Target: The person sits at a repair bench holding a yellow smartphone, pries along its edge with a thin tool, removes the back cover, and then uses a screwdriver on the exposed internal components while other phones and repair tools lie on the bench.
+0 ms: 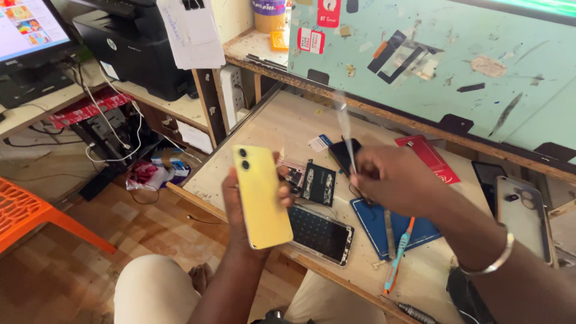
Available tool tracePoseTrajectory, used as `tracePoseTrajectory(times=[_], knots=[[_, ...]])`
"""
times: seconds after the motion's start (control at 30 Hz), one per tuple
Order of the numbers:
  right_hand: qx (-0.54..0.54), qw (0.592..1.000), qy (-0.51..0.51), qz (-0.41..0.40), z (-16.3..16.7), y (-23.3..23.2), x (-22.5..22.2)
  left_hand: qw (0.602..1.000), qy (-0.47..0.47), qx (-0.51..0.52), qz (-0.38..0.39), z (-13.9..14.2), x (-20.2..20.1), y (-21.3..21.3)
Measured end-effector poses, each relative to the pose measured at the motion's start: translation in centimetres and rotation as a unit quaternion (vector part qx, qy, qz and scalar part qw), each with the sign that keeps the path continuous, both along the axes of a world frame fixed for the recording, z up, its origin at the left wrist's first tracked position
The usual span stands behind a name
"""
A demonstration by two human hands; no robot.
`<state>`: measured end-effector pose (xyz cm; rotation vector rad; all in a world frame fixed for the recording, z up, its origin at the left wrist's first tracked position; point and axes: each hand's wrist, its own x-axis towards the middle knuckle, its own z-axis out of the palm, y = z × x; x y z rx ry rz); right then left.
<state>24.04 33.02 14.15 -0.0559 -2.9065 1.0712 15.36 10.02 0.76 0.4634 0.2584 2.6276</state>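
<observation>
My left hand [240, 207] holds a yellow phone [261, 196] upright, its back with two camera lenses facing me, over the front edge of the wooden workbench [282, 123]. My right hand [390, 177] is closed on a thin, blurred tool [344, 129] that points up and away, just right of the phone. Below the hands lie an opened phone body [319, 233], a small black circuit part [318, 183] and a blue work mat [375, 222].
An orange-and-blue screwdriver [397, 255] lies on the mat. A red card [433, 157], a clear phone case [527, 217] and a dark phone [486, 180] sit at the right. A pale green board [480, 66] stands behind. A printer [135, 42], cables and an orange chair [30, 213] are at left.
</observation>
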Motion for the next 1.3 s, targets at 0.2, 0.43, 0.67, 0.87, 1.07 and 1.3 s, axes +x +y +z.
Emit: tracePoseTrajectory(times=[0.2,0.43,0.67,0.87,1.07,1.3], knots=[[-0.202,0.971,0.130,-0.014,-1.9,-1.5,-1.1,0.953,0.096,-0.007,-0.288,-0.6,-1.7,1.6],[-0.076,0.974,0.215,-0.004,-2.6,-2.4,-1.2,0.948,0.105,-0.069,-0.293,-1.2,-1.0,1.2],[-0.129,0.968,0.216,0.013,-2.9,-2.3,-1.4,0.946,0.136,-0.101,-0.276,-0.5,-0.4,0.9],[-0.098,0.968,0.229,0.028,-3.0,-2.3,-1.4,0.947,0.121,-0.048,-0.293,-1.1,-1.1,1.2],[-0.014,0.957,0.288,0.035,-3.2,-2.6,-1.5,0.933,0.101,-0.045,-0.342,-2.1,-1.7,1.6],[-0.010,0.962,0.274,-0.013,-3.2,-3.2,-1.6,0.941,0.111,0.009,-0.320,-3.0,-2.7,1.6]])
